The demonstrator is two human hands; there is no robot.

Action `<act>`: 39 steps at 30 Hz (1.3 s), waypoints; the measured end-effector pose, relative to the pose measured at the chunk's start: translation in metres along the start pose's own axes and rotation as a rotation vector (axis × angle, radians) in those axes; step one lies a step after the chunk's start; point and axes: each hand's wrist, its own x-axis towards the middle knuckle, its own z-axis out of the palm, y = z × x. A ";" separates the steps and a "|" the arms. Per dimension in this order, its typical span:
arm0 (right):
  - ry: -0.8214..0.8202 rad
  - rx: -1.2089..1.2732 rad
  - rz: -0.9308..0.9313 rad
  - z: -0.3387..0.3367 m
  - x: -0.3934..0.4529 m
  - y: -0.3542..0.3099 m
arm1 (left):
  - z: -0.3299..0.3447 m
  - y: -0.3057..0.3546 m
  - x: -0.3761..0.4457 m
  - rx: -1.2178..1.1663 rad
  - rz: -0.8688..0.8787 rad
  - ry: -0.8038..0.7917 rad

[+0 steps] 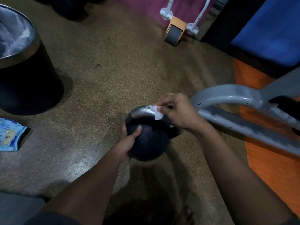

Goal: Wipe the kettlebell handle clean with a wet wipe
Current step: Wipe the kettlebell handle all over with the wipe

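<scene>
A black kettlebell (151,142) stands on the speckled floor in the lower middle of the head view. Its grey metal handle (141,111) arches over the top. My left hand (128,140) grips the left side of the ball, thumb laid across its front. My right hand (178,111) pinches a small white wet wipe (157,112) and holds it against the right part of the handle. The handle's right leg is hidden under my right hand.
A black bin (29,82) with a plastic liner stands at the left. A blue wet-wipe pack (9,135) lies on the floor below it. A grey metal frame (227,98) and an orange mat (267,168) border the right side. An ab roller (175,31) stands far back.
</scene>
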 end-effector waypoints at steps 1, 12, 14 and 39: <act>0.004 0.012 0.020 -0.003 -0.001 0.004 | 0.000 0.000 0.000 0.016 -0.003 -0.004; 0.208 -0.158 -0.174 0.011 -0.028 0.002 | -0.002 0.001 0.000 0.055 -0.036 -0.007; 0.228 -0.173 -0.187 0.016 -0.024 -0.001 | -0.001 0.001 0.000 0.058 -0.037 0.006; 0.192 -0.504 -0.516 0.051 -0.041 0.007 | -0.001 0.003 0.001 0.126 -0.072 0.050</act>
